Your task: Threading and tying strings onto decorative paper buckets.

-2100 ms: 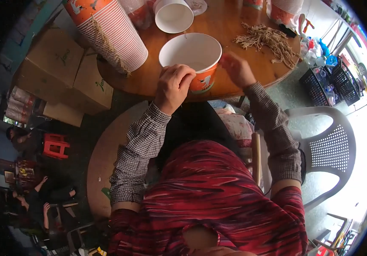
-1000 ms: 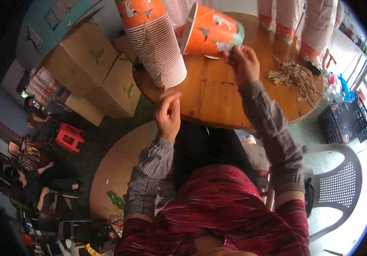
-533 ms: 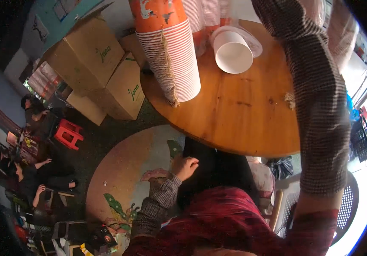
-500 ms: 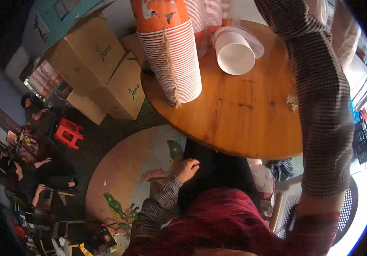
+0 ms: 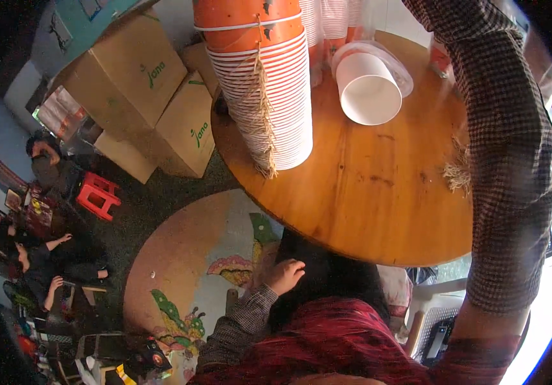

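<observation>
Resting low on the dark lap, the left hand (image 5: 285, 274) lies with its grip loosely open and empty, well below the round wooden surface (image 5: 366, 192); the right arm (image 5: 507, 147) stretches up across that surface and its hand passes out of the top of the picture, so I cannot tell whether its grip is open or closed. Nearest the reach, a white paper cup (image 5: 369, 95) lies tilted on its side on a clear lid, mouth toward the viewer; beside it leans a tall stack of orange paper cups (image 5: 266, 90), bound with twine. Such a cup looks light and thin-walled, easily crushed; best held gently by the stiffer rim.
</observation>
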`<state>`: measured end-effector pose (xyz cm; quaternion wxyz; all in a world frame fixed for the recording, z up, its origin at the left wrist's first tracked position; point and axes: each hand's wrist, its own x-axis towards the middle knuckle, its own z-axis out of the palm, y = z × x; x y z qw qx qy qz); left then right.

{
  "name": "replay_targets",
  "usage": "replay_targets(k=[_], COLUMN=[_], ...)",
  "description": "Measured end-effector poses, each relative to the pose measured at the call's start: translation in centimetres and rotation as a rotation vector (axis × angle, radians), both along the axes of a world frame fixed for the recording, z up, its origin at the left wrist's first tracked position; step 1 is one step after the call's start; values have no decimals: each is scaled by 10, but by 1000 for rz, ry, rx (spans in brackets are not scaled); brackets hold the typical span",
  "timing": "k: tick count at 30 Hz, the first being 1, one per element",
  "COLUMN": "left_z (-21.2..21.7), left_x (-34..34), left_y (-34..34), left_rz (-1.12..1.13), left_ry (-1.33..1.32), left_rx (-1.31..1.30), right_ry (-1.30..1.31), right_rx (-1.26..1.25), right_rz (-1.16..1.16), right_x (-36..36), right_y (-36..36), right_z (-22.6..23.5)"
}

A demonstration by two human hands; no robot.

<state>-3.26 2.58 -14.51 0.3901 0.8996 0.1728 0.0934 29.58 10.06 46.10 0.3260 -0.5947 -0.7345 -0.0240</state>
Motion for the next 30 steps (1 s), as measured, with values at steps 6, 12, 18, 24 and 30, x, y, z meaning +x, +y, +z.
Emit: replay_targets(k=[6, 12, 18, 24, 30], left_z=[7, 3, 15, 11, 178], left_x=[1, 4, 17, 14, 52], left_y=[-2, -2, 1, 13, 73], left_rz=[-1, -10, 183, 274, 518], left_ry=[-11, -2, -266, -247, -766], left_rx=[9, 45, -375, -340, -241], right_ry=[247, -22, -2, 28, 32], right_rx=[-284, 21, 22, 7, 15], right_rz=[107, 6, -28, -35, 4], right_x=[5, 1, -3, 2, -3], right_y=[6, 3, 5, 19, 2], right_z=[-6, -19, -24, -21, -22])
